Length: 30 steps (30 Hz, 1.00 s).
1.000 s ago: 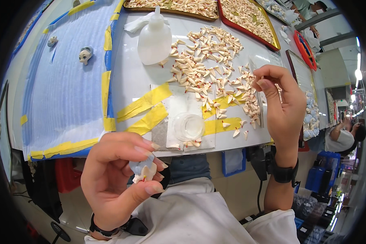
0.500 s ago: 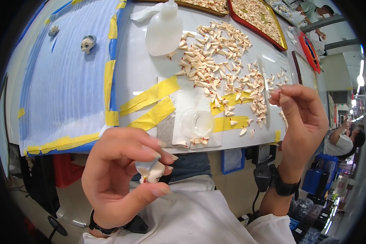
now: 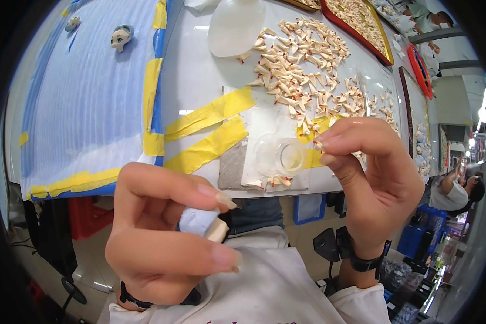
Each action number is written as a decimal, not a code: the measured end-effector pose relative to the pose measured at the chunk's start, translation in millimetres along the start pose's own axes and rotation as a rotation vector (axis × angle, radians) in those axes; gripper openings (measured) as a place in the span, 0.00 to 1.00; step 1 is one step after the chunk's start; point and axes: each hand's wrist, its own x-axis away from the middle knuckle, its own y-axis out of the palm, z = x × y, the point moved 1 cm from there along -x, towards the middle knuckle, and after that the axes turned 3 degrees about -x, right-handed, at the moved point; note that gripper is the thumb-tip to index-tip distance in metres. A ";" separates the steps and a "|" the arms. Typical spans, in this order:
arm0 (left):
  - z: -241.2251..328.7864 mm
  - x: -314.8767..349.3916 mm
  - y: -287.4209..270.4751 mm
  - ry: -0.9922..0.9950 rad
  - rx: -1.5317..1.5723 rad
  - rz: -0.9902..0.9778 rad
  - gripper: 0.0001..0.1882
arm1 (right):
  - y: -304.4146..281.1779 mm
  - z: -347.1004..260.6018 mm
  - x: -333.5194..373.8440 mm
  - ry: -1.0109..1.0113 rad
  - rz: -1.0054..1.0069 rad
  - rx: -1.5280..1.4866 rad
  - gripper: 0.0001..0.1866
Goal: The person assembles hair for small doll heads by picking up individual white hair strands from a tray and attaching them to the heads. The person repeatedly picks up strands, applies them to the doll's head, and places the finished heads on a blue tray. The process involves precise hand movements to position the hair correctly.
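My left hand [image 3: 167, 232], low in front of me at the table's near edge, is closed around a small doll head [image 3: 198, 221] with blue-grey hair. Part of the head's cream side shows between finger and thumb. My right hand [image 3: 370, 175] is held in a pinch just right of a small clear glass jar [image 3: 287, 157]. Whatever sits at its fingertips is too small to make out. Beyond that hand spreads a loose pile of small pointed cream pieces [image 3: 286, 75] with red ends. A few similar pieces [image 3: 278, 181] lie in front of the jar.
A translucent bottle [image 3: 235, 29] stands behind the jar. On the left, a blue pleated sheet [image 3: 92, 108] edged with yellow tape bears two doll heads [image 3: 122, 38]. A red-rimmed tray [image 3: 356, 27] of cream pieces lies at the back. Other people are at the far right.
My right hand has moved left, from beside the pile's right end to near the jar. My left hand has turned the doll head, so more hair shows. The view has shifted slightly.
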 end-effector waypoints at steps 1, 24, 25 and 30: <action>-0.9 -0.7 -0.5 -0.001 0.003 -0.029 0.16 | 1.5 -0.6 0.1 -0.001 -0.004 0.029 0.10; -8.9 0.0 13.6 -0.093 0.246 0.030 0.20 | 12.1 -16.6 13.8 -0.063 0.040 -0.160 0.12; -8.8 0.7 13.0 -0.085 0.225 0.015 0.20 | 14.1 -17.5 15.0 -0.064 0.028 -0.192 0.11; 7.8 -2.4 21.9 -0.315 0.345 0.051 0.22 | 23.3 -25.8 21.3 -0.054 0.000 -0.272 0.10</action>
